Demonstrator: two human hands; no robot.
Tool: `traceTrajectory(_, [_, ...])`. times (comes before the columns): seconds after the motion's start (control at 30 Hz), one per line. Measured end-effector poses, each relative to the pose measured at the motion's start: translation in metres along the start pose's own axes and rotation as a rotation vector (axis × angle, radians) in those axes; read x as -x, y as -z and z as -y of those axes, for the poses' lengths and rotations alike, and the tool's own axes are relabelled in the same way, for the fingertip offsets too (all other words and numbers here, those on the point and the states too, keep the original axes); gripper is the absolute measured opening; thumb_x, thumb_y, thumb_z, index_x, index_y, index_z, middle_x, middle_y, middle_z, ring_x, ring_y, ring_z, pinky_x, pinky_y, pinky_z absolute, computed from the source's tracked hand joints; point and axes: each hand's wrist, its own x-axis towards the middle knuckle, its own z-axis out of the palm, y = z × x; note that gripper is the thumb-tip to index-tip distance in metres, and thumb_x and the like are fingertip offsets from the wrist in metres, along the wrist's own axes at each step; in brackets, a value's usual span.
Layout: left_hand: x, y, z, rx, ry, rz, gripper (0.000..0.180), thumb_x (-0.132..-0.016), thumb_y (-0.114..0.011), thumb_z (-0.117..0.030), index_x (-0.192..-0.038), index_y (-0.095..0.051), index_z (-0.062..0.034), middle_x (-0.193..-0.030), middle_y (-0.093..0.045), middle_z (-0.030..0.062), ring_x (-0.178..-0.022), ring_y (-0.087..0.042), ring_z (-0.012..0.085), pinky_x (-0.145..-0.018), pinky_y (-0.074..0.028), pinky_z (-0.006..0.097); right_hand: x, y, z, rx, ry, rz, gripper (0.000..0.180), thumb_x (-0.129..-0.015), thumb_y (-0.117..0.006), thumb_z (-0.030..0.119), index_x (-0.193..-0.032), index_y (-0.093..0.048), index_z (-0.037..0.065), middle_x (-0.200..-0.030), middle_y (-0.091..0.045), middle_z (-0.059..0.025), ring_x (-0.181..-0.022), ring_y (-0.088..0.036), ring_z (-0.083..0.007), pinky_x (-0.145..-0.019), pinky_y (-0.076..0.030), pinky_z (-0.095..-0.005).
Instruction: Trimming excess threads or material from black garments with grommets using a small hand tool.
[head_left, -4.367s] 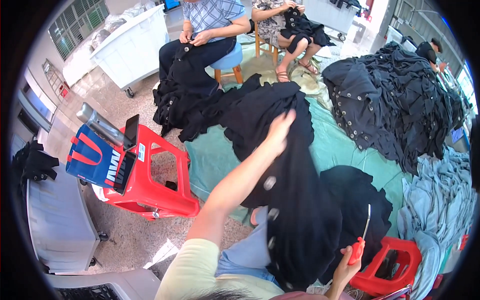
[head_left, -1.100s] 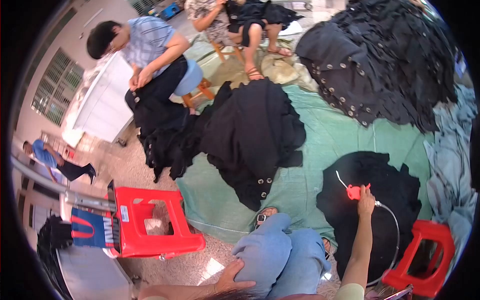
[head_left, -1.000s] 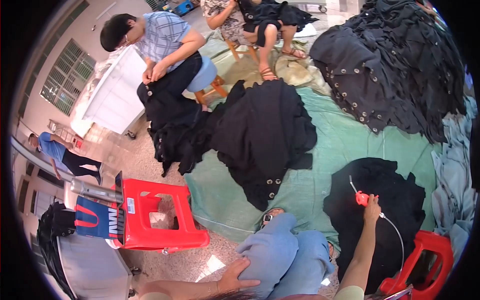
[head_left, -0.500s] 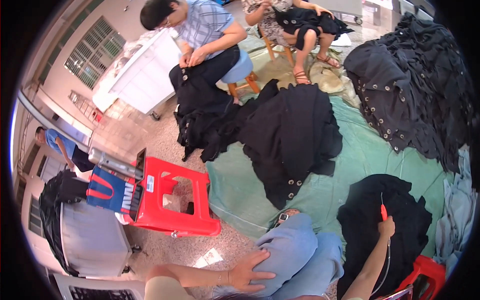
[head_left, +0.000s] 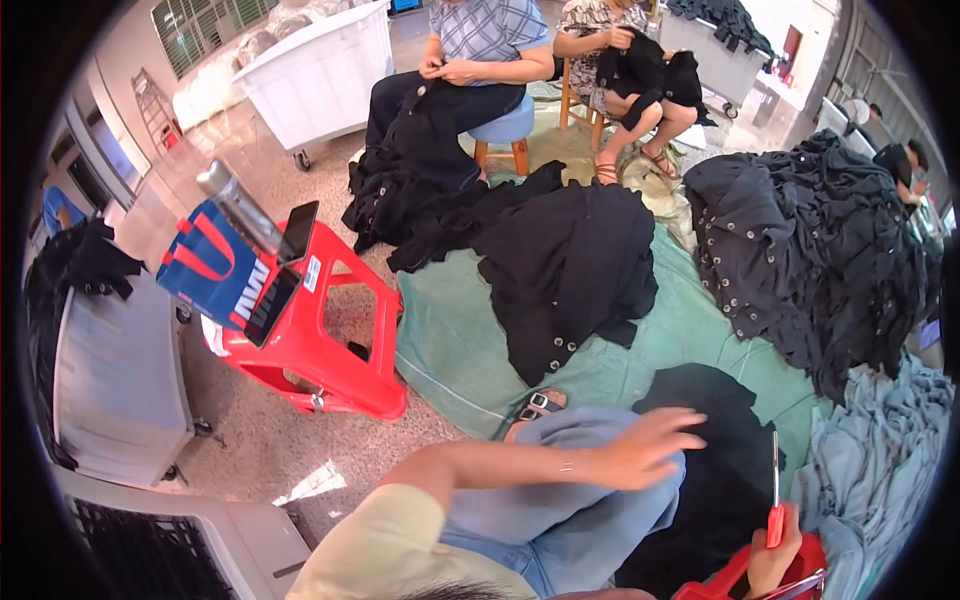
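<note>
My left hand (head_left: 648, 447) reaches across my denim-covered knees. Its fingers are stretched out and slightly blurred, with nothing in them, above the edge of a black cloth piece (head_left: 725, 430). At the lower right, my right hand (head_left: 777, 560) is closed round the red handle of a tool with a thin metal shaft (head_left: 775, 470) pointing up. Its exact kind is unclear. The black cloth hangs beside my right leg and spreads over the green sheet; part of it is hidden by my arm and knee.
A red stool (head_left: 375, 375) on the left carries a blue bag (head_left: 212, 262), a metal flask (head_left: 240, 215) and phones. Black garments with metal rings (head_left: 570, 270) lie ahead; a larger heap (head_left: 800, 250) and grey-blue cloth (head_left: 880, 450) lie right. Two people sit opposite.
My left hand has lifted off my knee and moved right toward the black cloth. My right hand has drawn nearer to me with the red-handled tool. The view has shifted.
</note>
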Motion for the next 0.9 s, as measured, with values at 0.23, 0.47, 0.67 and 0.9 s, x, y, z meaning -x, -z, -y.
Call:
traceTrajectory(0.23, [-0.057, -0.058, -0.066, 0.361, -0.084, 0.159, 0.057, -0.067, -0.068, -0.018, -0.118, -0.047, -0.0036, -0.116, -0.047, 0.0174, -0.110, -0.047, 0.0359, -0.088, -0.042, 0.043, 0.002, 0.006, 0.054, 0.005, 0.183, -0.083, 0.034, -0.063, -0.042, -0.006, -0.095, -0.051, -0.003, -0.075, -0.044, -0.0139, -0.067, -0.046, -0.0271, -0.069, -0.043, -0.0316])
traceTrajectory(0.47, [-0.020, -0.044, -0.019, -0.068, 0.129, 0.095, 0.030, -0.075, -0.065, -0.014, -0.100, -0.050, -0.0052, -0.097, -0.055, 0.0120, -0.090, -0.056, 0.0329, -0.073, -0.047, 0.043, -0.001, -0.025, 0.031, -0.118, 0.073, -0.344, 0.025, -0.069, -0.047, -0.004, -0.094, -0.052, 0.000, -0.079, -0.050, -0.0115, -0.074, -0.052, -0.0248, -0.075, -0.045, -0.0326])
traceTrajectory(0.67, [-0.037, -0.058, 0.019, -0.012, 0.395, 0.149, 0.029, -0.081, -0.062, -0.016, -0.106, -0.050, -0.0047, -0.092, -0.060, 0.0165, -0.090, -0.059, 0.0370, -0.075, -0.046, 0.046, -0.016, -0.047, 0.020, -0.093, 0.081, -0.333, 0.032, -0.070, -0.050, -0.003, -0.101, -0.053, 0.000, -0.082, -0.051, -0.0120, -0.075, -0.053, -0.0250, -0.076, -0.045, -0.0320])
traceTrajectory(0.9, [-0.185, 0.022, -0.020, -0.023, -0.208, -0.382, 0.030, -0.067, -0.050, 0.003, -0.094, -0.057, -0.0099, -0.085, -0.056, 0.0104, -0.081, -0.058, 0.0348, -0.068, -0.046, 0.044, -0.021, -0.107, -0.084, -0.657, -0.200, 0.128, 0.058, -0.064, -0.071, -0.005, -0.119, -0.053, -0.001, -0.103, -0.060, -0.0031, -0.096, -0.056, -0.0151, -0.090, -0.043, -0.0281])
